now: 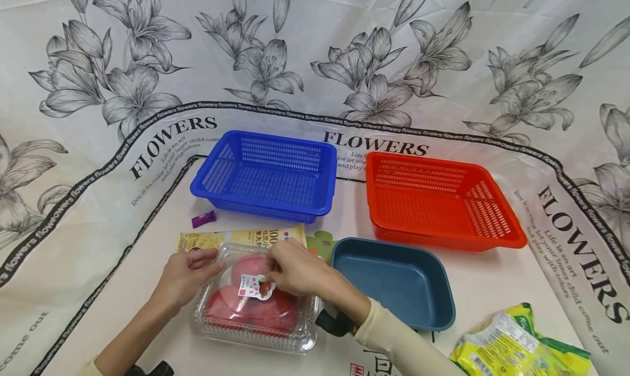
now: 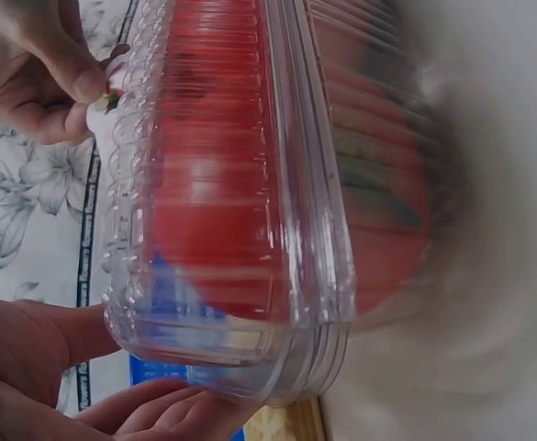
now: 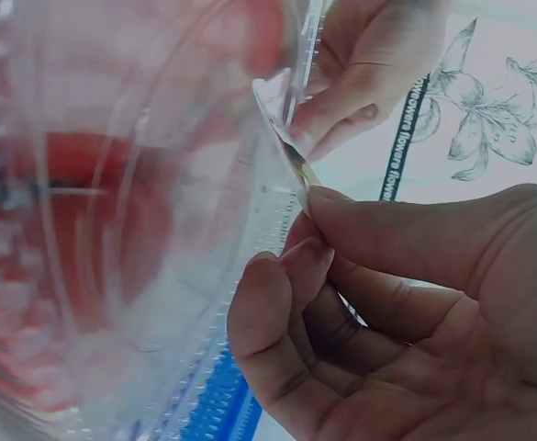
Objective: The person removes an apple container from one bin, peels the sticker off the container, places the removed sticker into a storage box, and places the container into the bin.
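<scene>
A clear plastic clamshell box (image 1: 304, 336) stands at the front of the table with several round red fruits (image 1: 228, 306) inside; their exact kind is unclear. Its lid looks closed and bears a white sticker (image 1: 250, 286) with a small red picture. My right hand (image 1: 301, 266) pinches the sticker's edge between thumb and fingers, and in the right wrist view that sticker (image 3: 285, 138) stands partly up from the lid. At the box's far left corner, my left hand (image 1: 184, 277) holds the box, the thumb on the lid and the fingers along the side.
Behind the box lie a yellow packet (image 1: 236, 238) and a small purple wrapped sweet (image 1: 204, 219). Blue (image 1: 268, 203) and red baskets (image 1: 443, 236) stand farther back. A teal tub (image 1: 394, 283) is to the right, with a yellow-green bag (image 1: 512, 343) at front right.
</scene>
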{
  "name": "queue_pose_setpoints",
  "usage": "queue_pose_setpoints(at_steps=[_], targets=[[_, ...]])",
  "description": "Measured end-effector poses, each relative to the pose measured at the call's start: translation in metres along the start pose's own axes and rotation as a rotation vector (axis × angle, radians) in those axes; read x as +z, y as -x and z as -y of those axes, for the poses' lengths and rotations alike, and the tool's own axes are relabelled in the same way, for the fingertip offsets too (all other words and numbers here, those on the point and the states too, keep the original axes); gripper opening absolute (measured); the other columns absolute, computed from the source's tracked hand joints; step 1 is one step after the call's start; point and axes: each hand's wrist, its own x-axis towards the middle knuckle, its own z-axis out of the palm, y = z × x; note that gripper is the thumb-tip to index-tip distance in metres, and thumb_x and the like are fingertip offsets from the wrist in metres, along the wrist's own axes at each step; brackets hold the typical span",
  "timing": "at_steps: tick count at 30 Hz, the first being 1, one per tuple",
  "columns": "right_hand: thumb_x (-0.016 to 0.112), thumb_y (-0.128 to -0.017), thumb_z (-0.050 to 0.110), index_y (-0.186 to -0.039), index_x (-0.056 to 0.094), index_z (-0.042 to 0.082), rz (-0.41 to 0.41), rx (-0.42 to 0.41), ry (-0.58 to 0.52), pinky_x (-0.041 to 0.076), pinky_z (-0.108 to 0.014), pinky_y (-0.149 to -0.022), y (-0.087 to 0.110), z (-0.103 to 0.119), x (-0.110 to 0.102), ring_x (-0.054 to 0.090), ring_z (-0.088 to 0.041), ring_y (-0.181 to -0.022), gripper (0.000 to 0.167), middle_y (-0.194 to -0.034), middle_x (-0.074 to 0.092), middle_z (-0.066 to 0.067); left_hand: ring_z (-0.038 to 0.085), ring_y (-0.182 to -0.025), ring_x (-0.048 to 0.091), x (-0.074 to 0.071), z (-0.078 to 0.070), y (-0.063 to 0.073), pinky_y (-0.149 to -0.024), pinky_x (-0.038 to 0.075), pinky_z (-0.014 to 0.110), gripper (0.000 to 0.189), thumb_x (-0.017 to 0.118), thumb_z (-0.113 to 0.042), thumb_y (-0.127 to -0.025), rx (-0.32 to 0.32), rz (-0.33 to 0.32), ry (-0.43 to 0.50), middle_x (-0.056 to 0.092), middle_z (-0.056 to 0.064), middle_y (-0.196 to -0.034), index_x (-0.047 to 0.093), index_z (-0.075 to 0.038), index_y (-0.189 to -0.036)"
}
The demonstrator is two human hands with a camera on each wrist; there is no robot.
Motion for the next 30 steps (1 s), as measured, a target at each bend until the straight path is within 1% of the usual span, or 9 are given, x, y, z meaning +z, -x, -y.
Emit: queue_pose_setpoints(at_steps=[3, 6, 9, 12, 17, 20, 22, 25, 30], targets=[[0.081, -0.091, 0.000, -0.067, 0.067, 0.011, 0.007, -0.010, 0.015, 0.039, -0.019, -0.057, -0.001, 0.003, -0.004, 0.046, -0.005, -0.063, 0.029, -0.064, 0.052, 0.010, 0.044, -0.136, 0.060, 0.001, 0.000, 0.000, -0.100, 0.060, 0.035, 0.055, 0.075, -0.018, -0.103, -0.006, 0.012, 0.028, 0.061, 0.029, -0.144, 0.057, 0.011, -0.147], [0.081, -0.092, 0.001, -0.071, 0.071, 0.010, 0.007, -0.008, 0.003, 0.040, -0.021, -0.062, 0.001, 0.007, -0.011, 0.048, -0.006, -0.066, 0.024, -0.066, 0.056, 0.009, 0.043, -0.137, 0.059, 0.001, 0.000, 0.000, -0.103, 0.057, 0.038, 0.055, 0.075, -0.017, -0.104, -0.006, 0.013, 0.034, 0.061, 0.029, -0.143, 0.056, 0.012, -0.148], [0.080, -0.093, 0.000, -0.079, 0.075, 0.007, 0.011, -0.006, -0.041, 0.045, -0.020, -0.063, 0.007, 0.007, -0.026, 0.052, -0.006, -0.069, 0.016, -0.071, 0.062, 0.006, 0.043, -0.137, 0.058, 0.002, 0.000, 0.000, -0.107, 0.053, 0.042, 0.055, 0.075, -0.018, -0.104, -0.008, 0.011, 0.016, 0.062, 0.028, -0.142, 0.057, 0.011, -0.147], [0.079, -0.095, 0.000, -0.084, 0.076, 0.006, 0.034, 0.013, -0.099, 0.048, -0.019, -0.059, 0.018, 0.003, -0.046, 0.055, -0.007, -0.067, 0.013, -0.075, 0.065, 0.004, 0.042, -0.138, 0.057, 0.002, 0.000, -0.002, -0.111, 0.049, 0.047, 0.056, 0.074, -0.020, -0.104, -0.015, 0.014, -0.008, 0.062, 0.027, -0.143, 0.057, 0.010, -0.148], [0.077, -0.097, 0.001, -0.089, 0.075, 0.007, 0.097, -0.003, -0.195, 0.050, -0.020, -0.060, 0.041, -0.019, -0.085, 0.056, -0.010, -0.068, 0.011, -0.076, 0.063, 0.004, 0.042, -0.138, 0.057, 0.001, 0.000, -0.002, -0.111, 0.048, 0.046, 0.057, 0.074, -0.020, -0.104, -0.003, 0.019, -0.010, 0.062, 0.027, -0.143, 0.056, 0.011, -0.148], [0.075, -0.099, 0.002, -0.092, 0.076, 0.007, 0.145, -0.014, -0.250, 0.055, -0.025, -0.063, 0.054, -0.035, -0.106, 0.059, -0.012, -0.070, 0.008, -0.078, 0.065, 0.002, 0.041, -0.139, 0.057, 0.000, 0.001, -0.002, -0.111, 0.047, 0.045, 0.057, 0.074, -0.020, -0.104, -0.002, 0.016, -0.008, 0.061, 0.027, -0.144, 0.056, 0.011, -0.148], [0.075, -0.100, 0.005, -0.094, 0.077, 0.007, 0.162, 0.007, -0.257, 0.057, -0.026, -0.065, 0.062, -0.044, -0.118, 0.061, -0.014, -0.071, 0.006, -0.079, 0.067, 0.000, 0.041, -0.139, 0.056, 0.000, 0.001, -0.002, -0.113, 0.046, 0.046, 0.058, 0.074, -0.021, -0.104, -0.006, 0.016, -0.010, 0.061, 0.027, -0.144, 0.055, 0.011, -0.149], [0.077, -0.099, 0.008, -0.096, 0.079, 0.006, 0.164, 0.034, -0.249, 0.059, -0.026, -0.066, 0.073, -0.060, -0.131, 0.064, -0.018, -0.072, 0.004, -0.081, 0.071, -0.005, 0.041, -0.140, 0.055, -0.001, 0.001, -0.002, -0.116, 0.043, 0.050, 0.059, 0.074, -0.022, -0.105, -0.018, 0.021, -0.022, 0.061, 0.026, -0.144, 0.055, 0.011, -0.150], [0.079, -0.098, 0.010, -0.097, 0.080, 0.006, 0.153, 0.115, -0.244, 0.060, -0.026, -0.067, 0.092, -0.083, -0.146, 0.065, -0.020, -0.071, 0.005, -0.080, 0.072, -0.005, 0.041, -0.141, 0.054, 0.001, 0.001, -0.001, -0.119, 0.041, 0.053, 0.059, 0.074, -0.023, -0.105, -0.024, 0.034, -0.021, 0.061, 0.025, -0.144, 0.054, 0.010, -0.150]])
